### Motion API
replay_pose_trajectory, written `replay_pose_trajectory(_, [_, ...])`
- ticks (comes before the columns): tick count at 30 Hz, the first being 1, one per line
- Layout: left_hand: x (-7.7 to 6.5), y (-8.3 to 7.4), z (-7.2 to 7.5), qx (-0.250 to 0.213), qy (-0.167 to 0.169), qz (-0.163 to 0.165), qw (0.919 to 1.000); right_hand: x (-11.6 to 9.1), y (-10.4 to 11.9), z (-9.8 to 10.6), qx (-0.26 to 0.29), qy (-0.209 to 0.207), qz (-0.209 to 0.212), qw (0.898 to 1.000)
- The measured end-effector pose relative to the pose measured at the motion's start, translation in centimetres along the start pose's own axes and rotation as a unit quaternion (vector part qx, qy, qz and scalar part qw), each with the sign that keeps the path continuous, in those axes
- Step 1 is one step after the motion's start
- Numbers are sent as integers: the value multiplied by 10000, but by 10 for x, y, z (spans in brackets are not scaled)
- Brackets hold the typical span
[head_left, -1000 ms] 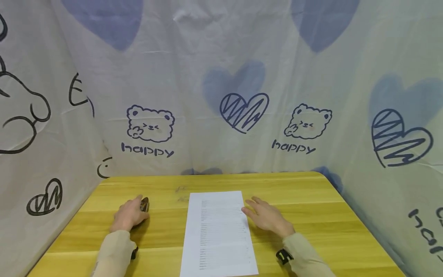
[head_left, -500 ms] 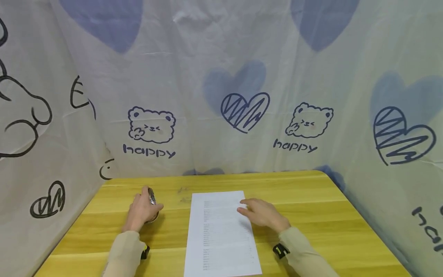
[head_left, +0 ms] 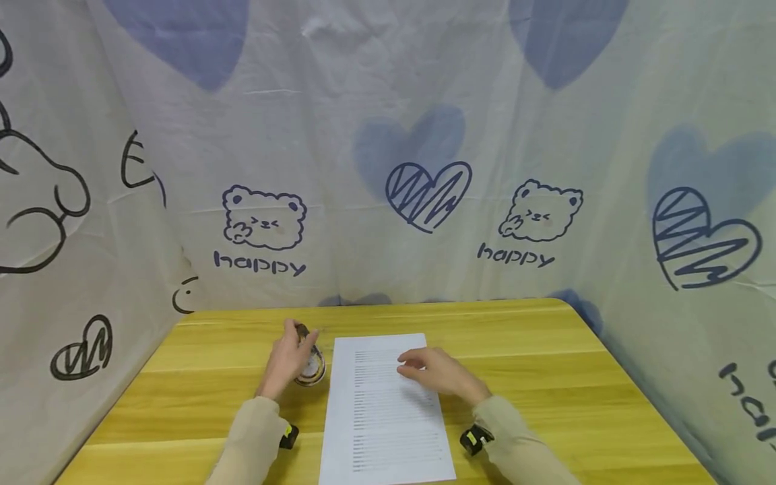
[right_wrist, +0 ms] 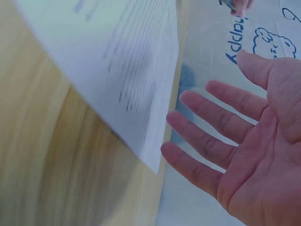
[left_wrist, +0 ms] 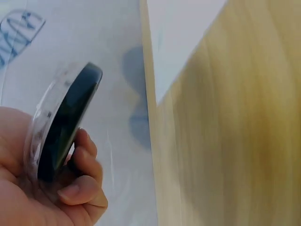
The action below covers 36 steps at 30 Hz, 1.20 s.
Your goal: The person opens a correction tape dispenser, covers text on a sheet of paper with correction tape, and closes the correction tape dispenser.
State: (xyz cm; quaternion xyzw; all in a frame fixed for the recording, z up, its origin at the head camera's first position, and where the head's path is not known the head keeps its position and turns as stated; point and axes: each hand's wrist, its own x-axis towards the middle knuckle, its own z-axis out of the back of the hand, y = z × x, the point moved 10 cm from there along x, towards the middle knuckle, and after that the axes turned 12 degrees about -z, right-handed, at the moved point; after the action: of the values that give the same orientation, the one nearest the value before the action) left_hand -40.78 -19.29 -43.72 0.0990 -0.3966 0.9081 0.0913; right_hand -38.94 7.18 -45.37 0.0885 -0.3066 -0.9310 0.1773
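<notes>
My left hand (head_left: 286, 360) grips a rounded, teardrop-shaped object (head_left: 313, 369) just left of the paper. In the left wrist view this object (left_wrist: 70, 122) has a clear shell on one side and a dark, smooth body on the other; its exact kind I cannot tell. The fingers curl around its lower end. A white sheet of paper (head_left: 388, 417) printed with lines of text lies on the table in front of me. Over its right edge hovers my right hand (head_left: 442, 372), fingers relaxed and slightly bent. The palm faces the right wrist camera, bare.
The sheet lies on a yellow wood-grain table (head_left: 576, 404) with rounded far corners. Behind and on both sides hangs a pale cloth (head_left: 339, 135) with hearts and bear drawings. Each wrist carries a small black device, such as the left one (head_left: 289, 436).
My left hand has carried the teardrop-shaped object rightward, close to the paper's left edge. My right hand has shifted left, from beside the sheet to over it.
</notes>
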Motion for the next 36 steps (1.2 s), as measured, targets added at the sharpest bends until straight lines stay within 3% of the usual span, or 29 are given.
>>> replay_pose_trajectory(6, [0,-17,-14,-191,-219,-43,9996,5,13,-9,182,78,148,9997])
replay_pose_trajectory(14, [1,-36,-25,-993,-446,-271,9937,10,22,-15,779,202,-1,9968])
replay_pose_trajectory(20, [4,-49,-38,-1467,-352,-548,9870,13,23,-15,967,69,-94,9952])
replay_pose_trajectory(24, [4,-56,-51,-1917,-23,-640,9794,16,22,-11,1297,9,-115,9915])
replay_pose_trajectory(29, [2,-60,-64,-2387,387,-682,9679,18,10,-7,2194,94,-439,9746])
replay_pose_trajectory(36, [0,-64,-75,-3086,664,-525,9474,19,4,-1,3583,152,-590,9316])
